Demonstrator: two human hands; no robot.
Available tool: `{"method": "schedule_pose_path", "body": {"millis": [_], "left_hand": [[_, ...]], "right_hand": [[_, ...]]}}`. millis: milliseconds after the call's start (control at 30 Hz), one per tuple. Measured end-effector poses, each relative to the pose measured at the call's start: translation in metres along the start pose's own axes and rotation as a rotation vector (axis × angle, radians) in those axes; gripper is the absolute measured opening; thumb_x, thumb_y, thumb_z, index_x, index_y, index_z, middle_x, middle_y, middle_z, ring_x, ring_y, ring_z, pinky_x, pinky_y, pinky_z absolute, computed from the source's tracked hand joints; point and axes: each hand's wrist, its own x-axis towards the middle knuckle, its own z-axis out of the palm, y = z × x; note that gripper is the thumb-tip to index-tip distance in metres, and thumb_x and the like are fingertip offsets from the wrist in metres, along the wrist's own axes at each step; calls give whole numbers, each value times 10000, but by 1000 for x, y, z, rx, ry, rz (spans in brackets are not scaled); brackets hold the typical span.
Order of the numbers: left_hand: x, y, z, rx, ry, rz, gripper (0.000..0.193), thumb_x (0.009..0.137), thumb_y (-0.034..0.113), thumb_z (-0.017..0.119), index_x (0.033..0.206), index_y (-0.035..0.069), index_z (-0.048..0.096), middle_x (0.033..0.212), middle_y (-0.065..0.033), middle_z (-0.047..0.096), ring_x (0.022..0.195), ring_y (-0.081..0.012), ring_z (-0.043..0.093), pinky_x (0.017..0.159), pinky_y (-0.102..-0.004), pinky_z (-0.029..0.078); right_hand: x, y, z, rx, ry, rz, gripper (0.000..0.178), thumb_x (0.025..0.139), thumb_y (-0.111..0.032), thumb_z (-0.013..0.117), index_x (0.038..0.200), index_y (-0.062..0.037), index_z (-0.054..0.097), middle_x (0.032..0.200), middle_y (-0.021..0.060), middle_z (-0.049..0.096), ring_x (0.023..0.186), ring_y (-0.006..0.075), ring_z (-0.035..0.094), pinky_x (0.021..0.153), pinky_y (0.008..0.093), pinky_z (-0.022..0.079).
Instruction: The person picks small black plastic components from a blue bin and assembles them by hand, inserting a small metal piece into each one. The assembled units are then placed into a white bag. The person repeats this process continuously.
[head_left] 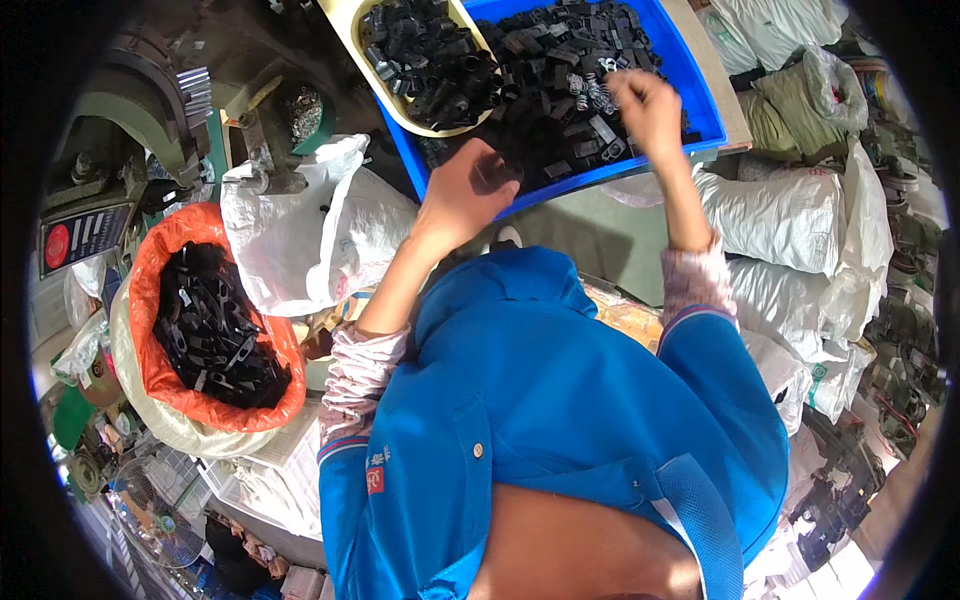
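Observation:
My left hand (462, 198) is closed at the near edge of the blue tray (560, 186), its fingers curled around a small black plastic part (492, 174) that is partly hidden by the fingers and shadow. Over the tray's right side, my right hand (650, 112) has its fingertips drawn together beside a small heap of metal springs (594, 92). Whatever lies between those fingertips is too small to make out. Many loose black plastic pieces (560, 45) fill the tray around the springs. A cream oval tub (350, 30) of black hollow parts rests on the tray's left side.
To the left stand an orange-lined sack (160, 350) of black strip-like parts and a white sack (290, 240). Machinery (130, 110) and a green container (318, 130) of small metal pieces are beyond them. Stuffed white sacks (780, 215) pile up on the right.

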Motion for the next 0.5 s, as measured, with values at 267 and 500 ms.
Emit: {"method": "schedule_pose_path", "body": {"millis": [267, 500], "left_hand": [[-1, 8, -8, -472, -16, -72, 339, 877, 34, 685, 1187, -1, 552, 1066, -140, 688, 924, -183, 681, 707, -291, 580], [-8, 7, -26, -695, 64, -91, 317, 876, -8, 644, 1182, -4, 557, 1128, -179, 667, 960, -253, 686, 694, -322, 594]], "right_hand": [[87, 54, 9, -482, -367, 247, 253, 790, -327, 719, 962, -142, 738, 966, 151, 715, 931, 358, 677, 780, 444, 535], [62, 49, -10, 393, -291, 427, 210, 918, -153, 620, 1016, 13, 704, 861, 64, 699, 747, 138, 672, 651, 263, 564]]}}
